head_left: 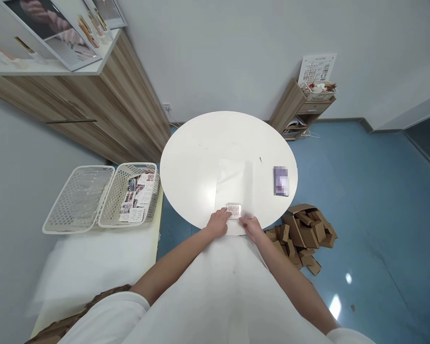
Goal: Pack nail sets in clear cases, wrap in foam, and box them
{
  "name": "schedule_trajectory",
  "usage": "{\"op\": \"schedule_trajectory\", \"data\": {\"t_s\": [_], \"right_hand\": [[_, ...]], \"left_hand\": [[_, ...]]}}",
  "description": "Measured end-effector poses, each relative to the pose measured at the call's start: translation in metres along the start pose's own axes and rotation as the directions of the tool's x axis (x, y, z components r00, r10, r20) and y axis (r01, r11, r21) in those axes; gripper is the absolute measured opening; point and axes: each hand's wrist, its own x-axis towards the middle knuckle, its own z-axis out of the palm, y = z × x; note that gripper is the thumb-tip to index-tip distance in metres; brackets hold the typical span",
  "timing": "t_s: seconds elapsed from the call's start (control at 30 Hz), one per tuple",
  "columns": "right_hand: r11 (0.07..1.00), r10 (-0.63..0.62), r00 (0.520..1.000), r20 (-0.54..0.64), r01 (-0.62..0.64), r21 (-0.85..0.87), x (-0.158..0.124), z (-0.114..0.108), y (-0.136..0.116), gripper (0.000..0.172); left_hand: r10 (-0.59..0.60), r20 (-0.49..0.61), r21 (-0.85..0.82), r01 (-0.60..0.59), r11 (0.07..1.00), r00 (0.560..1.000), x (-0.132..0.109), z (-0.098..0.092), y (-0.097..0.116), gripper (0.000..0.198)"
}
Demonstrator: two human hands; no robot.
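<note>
On a translucent sheet (232,184) near the white table's front edge lies a small flat clear box (234,208) holding rows of pinkish pieces, perhaps press-on nails. My left hand (218,222) grips the box's left side, fingertips on its lid. At the box's lower right corner is my right hand (251,228), fingers closed on the sheet's near right edge. The sheet runs from under the box toward the table's middle, its right strip looking folded or doubled.
A pixelated purple item (281,181) lies on the white oval table (189,157) at right. White baskets (129,191) (82,198), one with cards and one with clear items, stand at left. Cardboard boxes (304,234) are heaped on the floor at right. A wooden cabinet (129,95) stands back left.
</note>
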Motion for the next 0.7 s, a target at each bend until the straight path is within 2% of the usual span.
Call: {"op": "schedule_trajectory", "data": {"t_s": [0.13,0.33,0.5,0.7], "right_hand": [[1.0,0.02,0.992,0.122,-0.02,0.001,-0.002,0.006,-0.007,0.039],[0.994,0.068,0.998,-0.017,-0.067,0.087,0.004,0.016,0.003,0.025],[0.984,0.102,0.995,0.007,-0.102,0.146,0.002,0.017,0.011,0.023],[0.975,0.126,0.992,0.031,-0.129,0.182,-0.002,0.013,0.009,0.018]], "left_hand": [[0.036,-0.013,-0.061,-0.037,0.997,0.999,-0.005,0.001,-0.008,0.057],[0.064,-0.075,-0.06,-0.069,0.996,0.995,-0.015,0.005,-0.012,0.058],[0.096,-0.125,0.096,-0.084,0.992,0.987,-0.017,0.005,-0.01,0.071],[0.113,-0.177,0.159,-0.085,0.984,0.978,-0.017,0.002,-0.012,0.059]]}}
